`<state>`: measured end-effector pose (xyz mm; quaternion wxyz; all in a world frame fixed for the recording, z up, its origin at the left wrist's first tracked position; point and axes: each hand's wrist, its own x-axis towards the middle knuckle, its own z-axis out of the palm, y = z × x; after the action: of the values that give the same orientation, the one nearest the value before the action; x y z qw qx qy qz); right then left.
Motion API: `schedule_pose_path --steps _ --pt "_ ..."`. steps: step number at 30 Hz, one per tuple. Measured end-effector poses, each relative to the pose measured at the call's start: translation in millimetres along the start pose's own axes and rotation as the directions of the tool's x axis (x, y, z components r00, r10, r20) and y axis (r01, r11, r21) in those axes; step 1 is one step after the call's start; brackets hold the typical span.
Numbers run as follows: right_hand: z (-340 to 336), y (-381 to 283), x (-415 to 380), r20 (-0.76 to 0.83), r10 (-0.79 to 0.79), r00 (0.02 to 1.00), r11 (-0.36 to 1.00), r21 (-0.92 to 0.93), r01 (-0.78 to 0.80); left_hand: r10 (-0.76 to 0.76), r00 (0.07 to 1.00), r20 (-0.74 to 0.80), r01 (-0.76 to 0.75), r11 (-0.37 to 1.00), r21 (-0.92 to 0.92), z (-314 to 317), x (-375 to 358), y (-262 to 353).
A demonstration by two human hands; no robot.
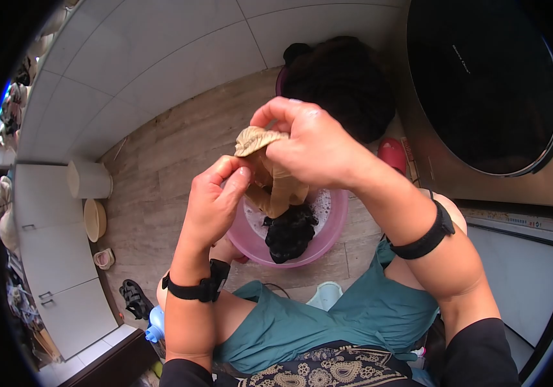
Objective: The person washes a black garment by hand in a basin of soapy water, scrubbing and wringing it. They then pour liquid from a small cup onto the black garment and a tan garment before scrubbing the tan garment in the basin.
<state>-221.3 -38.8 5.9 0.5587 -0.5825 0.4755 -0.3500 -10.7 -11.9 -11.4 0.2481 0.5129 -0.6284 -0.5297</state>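
A wet tan garment [287,192] with a gathered, elastic-looking edge hangs between my hands. My left hand [214,198] pinches its edge between thumb and fingers on the left side. Higher up on the right, my right hand [315,143] grips the gathered edge with its fingers closed. The garment's lower part hangs down into a pink basin [336,235] holding sudsy water. A black cloth [289,235] lies bunched in the basin, near the tan fabric. My right hand partly hides the garment.
A heap of dark clothes [341,80] fills a tub at the back. At right stands a washing machine [483,84], with a red shoe [391,155] beside it. A light blue scoop-like container [325,295] is between my legs. White cabinets [54,213] and a sandal [135,298] are left.
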Motion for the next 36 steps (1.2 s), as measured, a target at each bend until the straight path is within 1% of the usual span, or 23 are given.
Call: schedule_pose_path --steps 1,2,4,5,6,7,8,11,14,15,16,17,18,20,21,24,27,30,31,34,36 --pt "-2.3 -4.7 -1.2 -0.009 0.010 1.000 0.995 0.097 -0.009 -0.028 0.998 -0.050 0.034 0.991 0.130 -0.4 0.4 -4.3" --pt "-4.5 -6.9 -1.7 -0.018 0.021 1.000 0.981 0.194 -0.017 0.018 0.996 -0.088 0.001 0.976 0.218 1.9 0.3 -6.1" --pt "-7.4 -5.8 0.5 0.024 0.037 0.999 0.939 0.341 -0.043 0.121 0.981 -0.150 -0.053 0.918 0.392 10.2 -0.3 -8.9" --pt "-6.5 -4.3 0.5 0.031 0.035 0.999 0.905 0.423 -0.045 0.134 0.973 -0.187 -0.039 0.898 0.439 13.7 -0.3 -12.9" --pt "-6.3 -3.5 0.6 0.037 0.032 0.999 0.863 0.502 -0.046 0.117 0.972 -0.205 -0.006 0.879 0.476 16.4 0.8 -13.2" --pt "-7.7 -4.8 -0.4 0.032 0.027 0.999 0.865 0.501 -0.039 0.101 0.969 -0.224 0.029 0.859 0.511 19.1 1.6 -13.3" --pt "-8.9 -5.0 -1.3 0.035 0.014 0.999 0.837 0.546 -0.031 0.083 0.966 -0.244 0.065 0.836 0.544 21.4 1.6 -13.4" --pt "-12.1 -5.9 -3.0 0.045 -0.023 0.999 0.757 0.653 -0.012 -0.153 0.976 -0.152 0.208 0.852 0.480 24.2 10.9 -12.2" --pt "-16.7 -6.9 -1.5 0.042 -0.030 0.999 0.823 0.568 0.000 -0.148 0.982 -0.115 0.177 0.935 0.309 21.0 15.3 -27.0" --pt "-20.9 -7.4 -0.9 -0.023 -0.029 0.999 0.926 0.377 0.036 -0.119 0.987 -0.105 0.131 0.984 0.120 17.8 17.1 -33.5" --pt "-26.5 -8.0 -0.5 -0.086 -0.042 0.995 0.984 0.167 0.056 -0.089 0.991 -0.101 0.082 0.994 -0.073 13.6 17.8 -37.9" --pt "-30.8 -8.4 -1.2 -0.143 -0.068 0.987 0.997 -0.051 0.062 -0.113 0.988 -0.109 0.099 0.987 -0.127 8.4 14.2 -26.8" --pt "-33.9 -8.9 -3.3 -0.171 -0.102 0.980 0.975 -0.213 0.064 -0.134 0.988 -0.083 0.105 0.953 -0.285 -0.7 16.2 -32.2" --pt "-39.4 -8.5 -7.6 -0.210 -0.181 0.961 0.856 -0.515 0.049 -0.112 0.982 -0.149 0.028 0.880 -0.474 -3.8 12.6 -20.7" --pt "-40.0 -2.6 -8.2 -0.224 -0.199 0.954 0.817 -0.576 0.036 -0.099 0.978 -0.182 -0.002 0.875 -0.485 -6.9 12.2 -19.5" --pt "-41.9 13.9 -6.8 -0.194 -0.265 0.944 0.702 -0.710 0.052 -0.037 0.979 -0.198 -0.070 0.860 -0.506 -15.1 11.3 -17.8" --pt "-43.2 10.8 -11.3 -0.096 -0.100 0.990 0.661 -0.751 -0.006 -0.013 0.982 -0.187 -0.102 0.800 -0.591 -15.0 8.5 -14.7" --pt "-36.8 13.4 -17.1 -0.019 -0.091 0.996 0.598 -0.801 0.039 -0.007 0.976 -0.216 -0.136 0.757 -0.639 -18.9 8.6 -17.8" --pt "-34.8 11.7 -17.8 -0.007 -0.053 0.999 0.585 -0.811 0.025 -0.009 0.973 -0.232 -0.147 0.747 -0.648 -19.9 9.1 -18.8" --pt "-32.6 21.7 -18.4 0.009 -0.160 0.987 0.545 -0.833 0.096 0.018 0.967 -0.253 -0.173 0.775 -0.607 -21.0 9.1 -16.4" --pt "-33.3 22.2 -18.7 0.006 -0.143 0.990 0.542 -0.837 0.083 0.005 0.965 -0.262 -0.169 0.775 -0.609 -21.7 7.4 -12.5"
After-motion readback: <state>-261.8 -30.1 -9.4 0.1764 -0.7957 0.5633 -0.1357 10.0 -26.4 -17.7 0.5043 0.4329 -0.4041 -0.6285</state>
